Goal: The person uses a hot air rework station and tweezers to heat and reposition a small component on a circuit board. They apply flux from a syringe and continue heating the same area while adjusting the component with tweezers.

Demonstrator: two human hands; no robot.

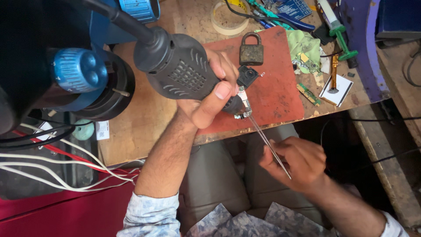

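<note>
My left hand (pixel 210 94) grips a dark grey rotary power tool (pixel 177 66) whose cord runs up to the left. Its metal chuck (pixel 243 109) points down to the right. A long thin metal rod (pixel 269 147) sticks out of the chuck. My right hand (pixel 298 162) pinches the far end of that rod over my lap, below the bench edge. A small black key-fob-like piece (pixel 247 75) lies just past the tool's nose on a red mat (pixel 276 87).
A rusty padlock (pixel 251 49) and a tape roll (pixel 229 17) lie on the wooden bench. Green cloth, small circuit boards, a screwdriver (pixel 334 72) and pliers clutter the right side. Blue machine parts (pixel 79 70) and white cables (pixel 57 162) fill the left.
</note>
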